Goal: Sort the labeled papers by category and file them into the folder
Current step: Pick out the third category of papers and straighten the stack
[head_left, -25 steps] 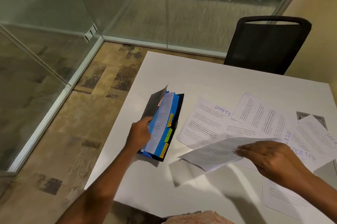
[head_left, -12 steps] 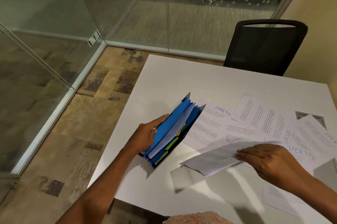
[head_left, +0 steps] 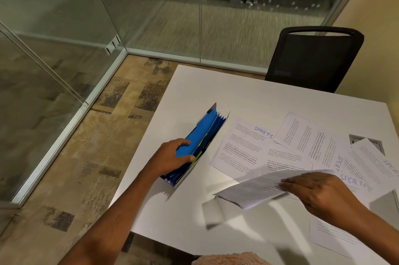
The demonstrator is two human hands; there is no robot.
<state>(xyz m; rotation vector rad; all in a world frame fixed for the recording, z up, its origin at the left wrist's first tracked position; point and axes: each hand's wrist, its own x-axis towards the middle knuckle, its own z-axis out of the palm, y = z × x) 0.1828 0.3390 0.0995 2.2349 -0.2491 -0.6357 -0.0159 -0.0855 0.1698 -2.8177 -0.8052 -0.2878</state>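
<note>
On table, pleated blue folder, curled sheet

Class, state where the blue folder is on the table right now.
In the head view, the blue folder sits near the table's left edge, gripped by the left hand, just left of a sheet marked SPORTS.

You have one view only, worn on your head. It faces forward and down, close over the near edge of the white table, wide enough to take in the black chair and glass wall beyond.
</note>
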